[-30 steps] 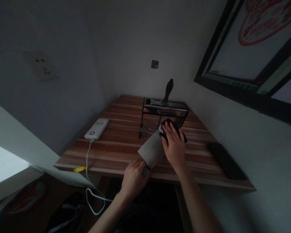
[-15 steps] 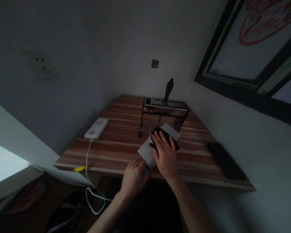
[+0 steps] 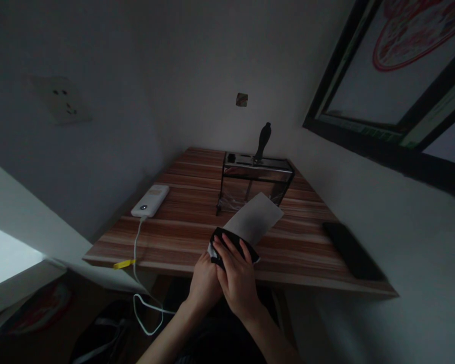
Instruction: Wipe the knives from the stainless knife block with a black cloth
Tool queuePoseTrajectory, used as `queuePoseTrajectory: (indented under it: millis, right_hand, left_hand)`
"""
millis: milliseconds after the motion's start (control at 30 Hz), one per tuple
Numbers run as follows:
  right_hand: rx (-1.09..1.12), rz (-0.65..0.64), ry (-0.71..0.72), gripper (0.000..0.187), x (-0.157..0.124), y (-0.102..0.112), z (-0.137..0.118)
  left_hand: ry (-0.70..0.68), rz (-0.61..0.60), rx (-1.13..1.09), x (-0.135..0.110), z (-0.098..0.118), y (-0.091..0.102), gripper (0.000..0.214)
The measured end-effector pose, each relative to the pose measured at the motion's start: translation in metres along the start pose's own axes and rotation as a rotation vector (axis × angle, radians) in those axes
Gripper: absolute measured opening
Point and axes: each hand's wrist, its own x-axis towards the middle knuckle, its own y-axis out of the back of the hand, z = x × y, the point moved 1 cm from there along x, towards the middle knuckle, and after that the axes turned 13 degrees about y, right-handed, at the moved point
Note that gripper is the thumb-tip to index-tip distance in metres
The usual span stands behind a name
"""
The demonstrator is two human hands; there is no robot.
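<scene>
A cleaver with a broad grey blade [image 3: 256, 215] lies tilted above the front of the table, its far end up by the knife stand. My left hand [image 3: 205, 282] is closed at its near end, around the handle, which is mostly hidden. Spread across the blade near the handle is a black cloth [image 3: 235, 237] with a whitish edge. My right hand [image 3: 238, 283] presses this cloth onto the blade, fingers curved over it, right beside my left hand.
Behind the blade stands a clear-sided knife stand [image 3: 258, 173] with one black-handled knife [image 3: 264, 140] in it. A white power bank [image 3: 151, 200] with a cable [image 3: 137, 247] sits left on the wooden table [image 3: 189, 202]. A dark phone-like slab [image 3: 352, 250] lies right.
My right hand has drawn the black cloth down the blade toward the handle, baring the upper blade. My left hand has barely moved.
</scene>
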Motion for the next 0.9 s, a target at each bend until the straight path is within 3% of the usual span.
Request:
queuePoseTrajectory:
  millis: [133, 333, 533, 900]
  right_hand:
    - [0.013, -0.029, 0.027, 0.046, 0.0, 0.001, 0.003]
    - [-0.028, -0.06, -0.001, 0.045, 0.009, 0.006, 0.011]
    - [-0.074, -0.103, 0.023, 0.046, 0.012, 0.013, 0.019]
    - [-0.266, -0.008, -0.044, 0.045, 0.022, 0.037, 0.066]
  left_hand:
    - [0.001, 0.032, -0.015, 0.001, 0.0, 0.0, 0.028]
    - [0.096, -0.07, 0.008, 0.001, 0.004, 0.004, 0.017]
    - [0.135, -0.06, -0.065, 0.001, 0.008, 0.008, 0.014]
    - [0.129, -0.083, -0.014, -0.002, 0.008, 0.014, 0.007]
